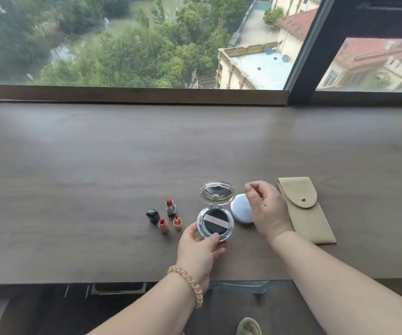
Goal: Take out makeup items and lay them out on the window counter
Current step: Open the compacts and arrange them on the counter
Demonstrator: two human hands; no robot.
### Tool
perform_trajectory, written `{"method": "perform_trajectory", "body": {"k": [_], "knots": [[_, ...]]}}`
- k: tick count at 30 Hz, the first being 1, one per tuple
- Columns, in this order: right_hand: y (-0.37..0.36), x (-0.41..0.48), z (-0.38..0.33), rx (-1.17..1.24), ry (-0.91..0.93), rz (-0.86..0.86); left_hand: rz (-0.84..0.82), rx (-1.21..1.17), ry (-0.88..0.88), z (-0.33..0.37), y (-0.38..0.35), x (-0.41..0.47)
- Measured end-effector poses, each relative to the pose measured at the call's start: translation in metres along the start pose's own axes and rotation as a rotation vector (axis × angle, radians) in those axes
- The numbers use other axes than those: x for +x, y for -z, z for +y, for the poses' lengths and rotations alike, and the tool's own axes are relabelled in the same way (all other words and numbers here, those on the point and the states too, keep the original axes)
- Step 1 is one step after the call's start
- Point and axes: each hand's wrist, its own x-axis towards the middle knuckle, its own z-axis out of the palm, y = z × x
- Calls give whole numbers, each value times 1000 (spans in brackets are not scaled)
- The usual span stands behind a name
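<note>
Clear compact (215, 222) lid tilted toward window, left hand (198, 247) holding

Matt wood counter (98, 189), seemingly suede pouch (308, 211)

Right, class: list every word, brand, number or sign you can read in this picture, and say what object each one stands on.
"CD": a pale monogram, only roughly legible, on the black lipstick cap lying on the counter.
Faint mark on the lid of the closed white compact: too small and blurred to read.
Open clear compact held by the left hand: no lettering visible.
Beige pouch: no lettering, just a snap.
</note>
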Motion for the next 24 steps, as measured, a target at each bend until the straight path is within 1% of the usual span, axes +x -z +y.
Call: {"method": "perform_trajectory", "body": {"k": [2,6,8,11,13,15,20,24], "knots": [[-1,1,16,-66,20,-14,107,4,3,-11,-4,6],[2,5,32,-191,67,-57,241,35,-21,-21,-10,17],[4,10,35,-291,96,-126,288,34,-30,-20,-14,20],[8,17,36,-431,132,-296,348,75,-53,-20,-20,21],[9,20,38,-470,144,-378,402,124,-81,-20,-22,21],[10,21,39,-479,133,-415,460,166,-104,-20,-23,21],[9,20,40,-540,145,-502,535,317,-99,-20,-18,24],[8,17,40,-550,138,-518,536,380,-78,-24,-11,30]]}}
